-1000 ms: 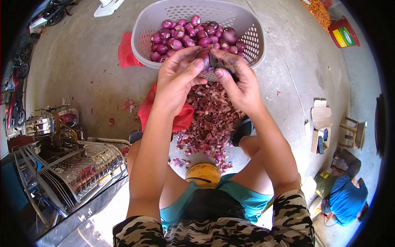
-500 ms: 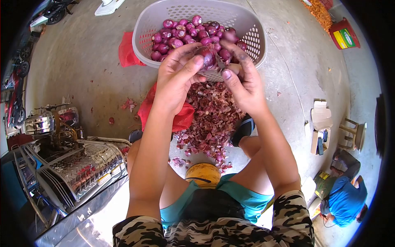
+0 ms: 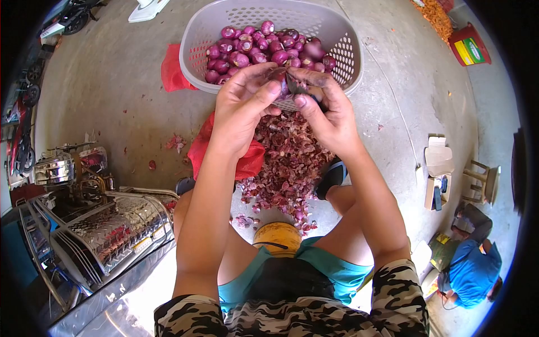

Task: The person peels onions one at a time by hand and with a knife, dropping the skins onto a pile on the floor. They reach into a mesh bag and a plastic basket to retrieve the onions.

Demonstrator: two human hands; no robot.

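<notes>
My left hand (image 3: 244, 104) is closed around a red onion (image 3: 281, 85), thumb on the near side, just over the front rim of a grey plastic basket (image 3: 196, 42). Pinched in my right hand (image 3: 331, 109) is a small dark-bladed knife (image 3: 295, 85), its blade against the onion's right side. Fingers hide most of its handle. Many purple onions (image 3: 241, 59) lie inside the basket. Below my hands, a heap of dry onion skins (image 3: 289, 151) covers the floor between my feet. A red mesh bag (image 3: 250, 162) lies left of the heap, partly behind my left forearm.
A yellow container (image 3: 278, 236) stands between my legs. Shiny metal vehicle parts (image 3: 118, 224) are at the left. To the right are an open cardboard box (image 3: 438, 180), a wooden stool (image 3: 477, 182) and a person in blue (image 3: 474, 272). A red bucket (image 3: 470, 45) stands farther back.
My right hand has shifted slightly left and tilted, with the blade pressed closer over the onion. The onion has turned in my left hand, which stays in nearly the same place.
</notes>
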